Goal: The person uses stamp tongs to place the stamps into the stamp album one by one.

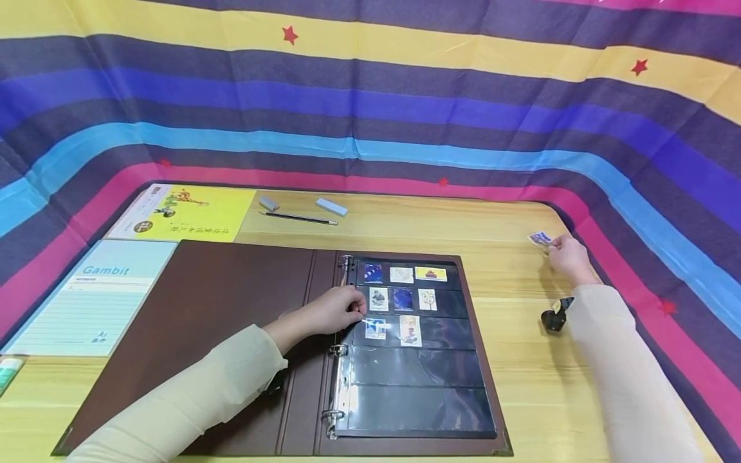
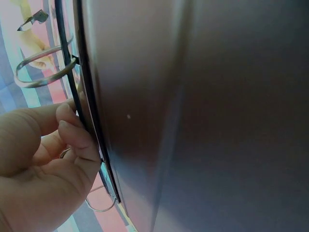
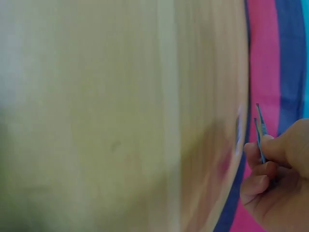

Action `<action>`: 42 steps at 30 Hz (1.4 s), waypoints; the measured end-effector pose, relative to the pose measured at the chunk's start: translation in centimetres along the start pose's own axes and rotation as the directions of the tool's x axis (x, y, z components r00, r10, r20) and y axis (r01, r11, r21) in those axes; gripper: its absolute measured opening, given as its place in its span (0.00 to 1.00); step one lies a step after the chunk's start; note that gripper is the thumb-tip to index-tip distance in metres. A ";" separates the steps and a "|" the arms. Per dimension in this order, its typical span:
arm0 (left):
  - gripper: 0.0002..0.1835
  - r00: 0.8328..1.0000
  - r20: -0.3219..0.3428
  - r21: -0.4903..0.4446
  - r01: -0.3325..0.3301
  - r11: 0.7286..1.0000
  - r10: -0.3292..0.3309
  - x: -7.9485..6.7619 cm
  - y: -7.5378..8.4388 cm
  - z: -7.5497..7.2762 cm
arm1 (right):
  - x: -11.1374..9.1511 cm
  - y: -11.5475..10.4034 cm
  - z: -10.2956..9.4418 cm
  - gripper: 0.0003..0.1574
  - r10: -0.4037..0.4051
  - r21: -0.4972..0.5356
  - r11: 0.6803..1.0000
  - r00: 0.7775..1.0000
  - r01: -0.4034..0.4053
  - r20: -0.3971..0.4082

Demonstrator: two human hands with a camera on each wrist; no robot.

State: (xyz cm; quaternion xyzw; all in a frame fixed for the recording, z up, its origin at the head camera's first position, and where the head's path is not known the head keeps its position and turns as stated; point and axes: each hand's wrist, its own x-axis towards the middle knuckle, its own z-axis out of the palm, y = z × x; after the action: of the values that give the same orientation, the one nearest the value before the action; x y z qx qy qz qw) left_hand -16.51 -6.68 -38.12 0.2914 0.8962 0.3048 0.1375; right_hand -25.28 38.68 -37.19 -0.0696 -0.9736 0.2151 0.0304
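Note:
My right hand pinches a pair of metal tweezers at the table's far right. In the right wrist view the tweezer tips stand apart. Just past them lies a small blue-and-white stamp, perhaps with others under it; I cannot tell whether the tips touch it. My left hand rests at the ring side of a black stamp page, its fingers loosely curled by the page's edge. Several stamps sit in the upper three rows of pockets, among them a blue-and-white stamp near the left thumb. The brown binder lies open.
A black strapped device sits by the right wrist. Behind the binder are a pencil, a grey eraser, a white block and a yellow book. A notepad and glue stick lie left; striped cloth surrounds the table.

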 end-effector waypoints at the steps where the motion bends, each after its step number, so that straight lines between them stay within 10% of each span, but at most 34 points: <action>1: 0.03 1.000 -0.001 0.001 -0.002 1.000 0.002 0.0 0.0 0.0 | 0.1 0.2 0.0 0.15 0.014 -0.020 1.000 1.000 -0.014 0.004; 6: 0.03 1.000 0.002 -0.003 -0.002 1.000 0.002 0.1 0.1 0.0 | 0.2 0.8 0.1 0.13 0.025 -0.075 0.997 1.000 -0.026 -0.012; 17: 0.03 1.000 0.007 -0.007 0.003 1.000 -0.003 0.0 0.0 -0.1 | -0.9 -0.6 0.6 0.09 -0.243 -0.042 0.967 0.962 0.250 0.121; 31: 0.03 1.000 0.012 -0.009 0.003 1.000 -0.003 -0.1 0.0 -0.1 | -1.1 0.2 0.6 0.17 -0.092 -0.040 0.995 0.993 0.096 0.076; 42: 0.04 1.000 0.000 0.014 -0.017 1.000 0.017 0.0 0.0 -0.1 | -1.3 -0.5 0.8 0.14 -0.133 -0.083 0.987 0.991 0.135 0.030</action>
State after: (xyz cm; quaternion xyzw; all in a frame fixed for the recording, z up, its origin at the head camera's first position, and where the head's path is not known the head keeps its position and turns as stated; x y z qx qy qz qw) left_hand -16.55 -6.72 -38.08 0.3000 0.8958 0.2998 0.1326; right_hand -24.15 37.71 -37.75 -0.0025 -0.9847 0.1716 0.0299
